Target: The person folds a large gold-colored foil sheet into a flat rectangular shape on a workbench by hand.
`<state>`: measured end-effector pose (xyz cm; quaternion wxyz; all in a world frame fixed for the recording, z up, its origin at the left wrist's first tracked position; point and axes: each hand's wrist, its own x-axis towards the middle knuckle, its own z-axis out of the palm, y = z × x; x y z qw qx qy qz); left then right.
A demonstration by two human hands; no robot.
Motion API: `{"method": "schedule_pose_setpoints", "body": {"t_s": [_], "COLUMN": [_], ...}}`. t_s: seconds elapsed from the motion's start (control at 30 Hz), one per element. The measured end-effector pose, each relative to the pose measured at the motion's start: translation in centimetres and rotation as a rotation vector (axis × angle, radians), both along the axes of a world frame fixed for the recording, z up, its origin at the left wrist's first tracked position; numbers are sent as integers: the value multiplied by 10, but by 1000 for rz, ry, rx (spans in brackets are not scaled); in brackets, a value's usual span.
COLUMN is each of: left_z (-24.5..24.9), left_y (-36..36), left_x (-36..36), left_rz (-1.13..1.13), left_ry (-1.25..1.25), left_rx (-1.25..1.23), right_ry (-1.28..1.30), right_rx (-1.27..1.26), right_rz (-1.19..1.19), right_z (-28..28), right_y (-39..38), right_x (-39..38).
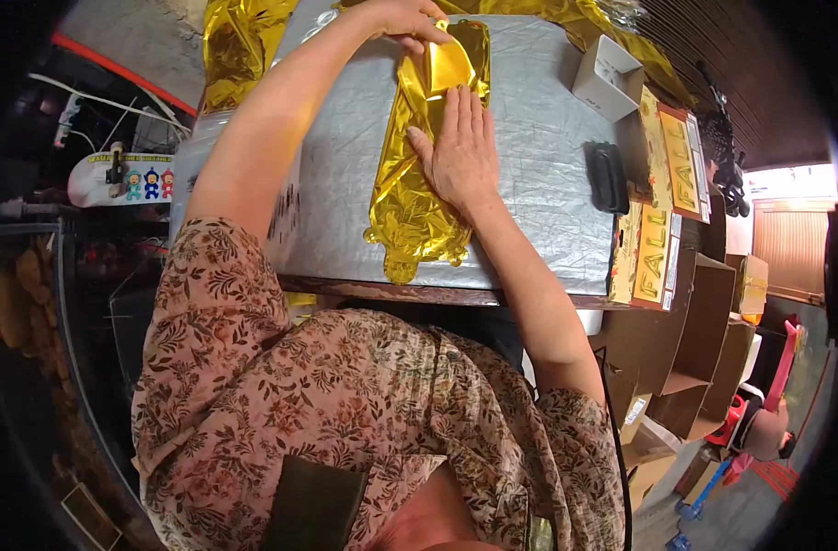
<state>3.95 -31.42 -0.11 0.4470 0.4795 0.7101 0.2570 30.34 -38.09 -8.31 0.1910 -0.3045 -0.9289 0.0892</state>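
Note:
A flat, uninflated gold foil balloon lies lengthwise on the silver-covered table, its tabbed end near the front edge. At its far end, my left hand pinches a part that is folded over, and the fingers there are closed on the foil. My right hand rests palm down on the balloon's middle. Its fingers are straight, with the tips at the edge of the folded flap and the thumb out to the left.
A small white box stands at the table's back right, with a black case in front. Printed FALL packages line the right edge. More gold foil hangs at the far left corner. Cardboard boxes stand on the right.

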Motion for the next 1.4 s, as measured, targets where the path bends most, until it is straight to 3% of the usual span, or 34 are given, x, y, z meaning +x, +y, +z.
{"method": "schedule_pose_setpoints", "body": {"t_s": [0.07, 0.17, 0.27, 0.5, 0.63, 0.7, 0.8, 0.9, 1.03, 1.4], "left_z": [-3, 6, 0, -24, -4, 7, -5, -7, -4, -22], "left_y": [-4, -19, -25, -31, -45, -58, -54, -49, -47, -46], "left_x": [-2, 2, -14, -35, -17, 11, -2, -8, -12, -12], "left_rz": [-36, -117, -182, -40, -68, 89, 62, -66, -63, -82], "left_ry": [40, 331, 342, -165, -275, -431, -520, -453, -345, -623], "left_rx": [14, -51, -174, -136, -188, -51, -59, -100, -205, -42], "right_ry": [7, 27, 34, 62, 72, 88, 104, 77, 107, 134], "right_rx": [-8, -4, 2, -10, -48, -45, -39, -73, -46, -50], "right_rz": [-2, -4, -5, 0, 3, 3, 11, 13, -2, -4], "right_z": [0, 0, 0, -1, 3, 2, 3, 5, 1, -1], "right_y": [-1, 0, -1, -1, -1, -1, 0, 0, 0, 2], "right_x": [1, 1, 2, 2, 2, 2, 3, 3, 1, 1]}}
